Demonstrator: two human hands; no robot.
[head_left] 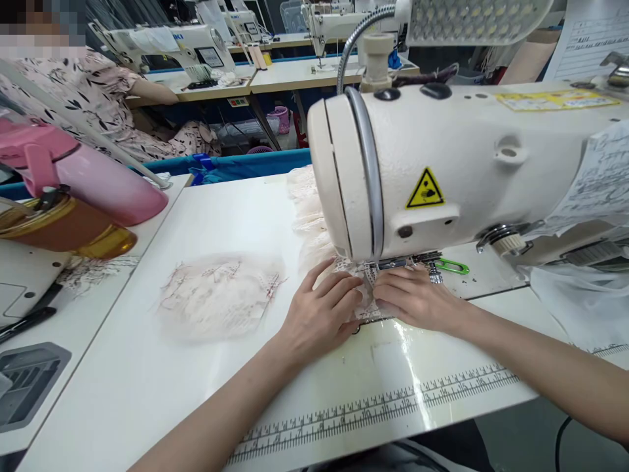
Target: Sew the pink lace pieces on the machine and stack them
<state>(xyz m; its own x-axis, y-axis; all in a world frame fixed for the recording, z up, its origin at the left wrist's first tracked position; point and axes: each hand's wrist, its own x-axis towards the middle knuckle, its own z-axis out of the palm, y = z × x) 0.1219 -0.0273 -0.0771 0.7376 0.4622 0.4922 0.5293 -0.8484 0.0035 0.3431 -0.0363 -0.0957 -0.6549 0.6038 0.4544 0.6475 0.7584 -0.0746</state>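
Note:
A cream sewing machine (466,164) stands on the white table (206,216). Under its head lies a pale lace fabric piece (363,278) with a small print. My left hand (322,311) lies flat on the fabric, fingers spread, just left of the presser foot (393,265). My right hand (417,298) presses the same piece from the right, fingertips close to the needle area. More ruffled lace (307,210) trails away behind the machine head.
A stack of sheer pink pieces (221,295) lies on the table to the left. A pink bottle (93,177) and an amber container (63,226) sit at far left. Green-handled snips (452,266) rest by the machine. Another person in a floral top (98,98) sits behind. A printed ruler (393,406) lines the front edge.

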